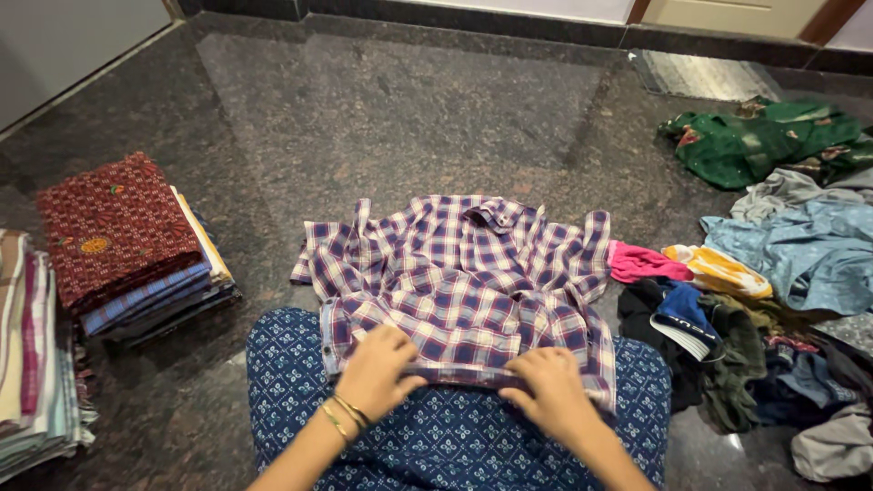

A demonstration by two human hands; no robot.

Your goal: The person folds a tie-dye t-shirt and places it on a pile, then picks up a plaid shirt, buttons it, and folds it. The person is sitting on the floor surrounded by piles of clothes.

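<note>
- Plaid shirt (464,273), soft woven cotton in red, blue and white checks, lies spread across the person's lap and out onto the floor, collar pointing away, sleeves folded inward and rumpled.
- Left hand (380,368) is closed on the shirt's near hem, fingers curled over the doubled edge; thin gold bangles (344,416) ring the wrist.
- Right hand (546,389) pinches the same hem just beside it, knuckles up, pressing the fold flat against the lap.
- Blue printed garment (300,382) with small white motifs covers the knees under the shirt, smooth and taut.
- Granite floor (391,109) is dark, polished and speckled, reflecting light; a broad bare stretch runs beyond the collar toward the far wall.
- Folded stack (127,241) to the left is squared off, topped by a maroon patterned cloth over striped layers, well apart from the shirt's left sleeve.
- Second pile of folded cloth (32,355) sits at the left edge, its pale layered edges showing.
- Loose heap of clothes (773,300) to the right is crumpled: pink, yellow, black and light blue pieces, its nearest pink piece touching the shirt's right sleeve.
- Green fabric (755,141) lies bunched farther back on the right.
</note>
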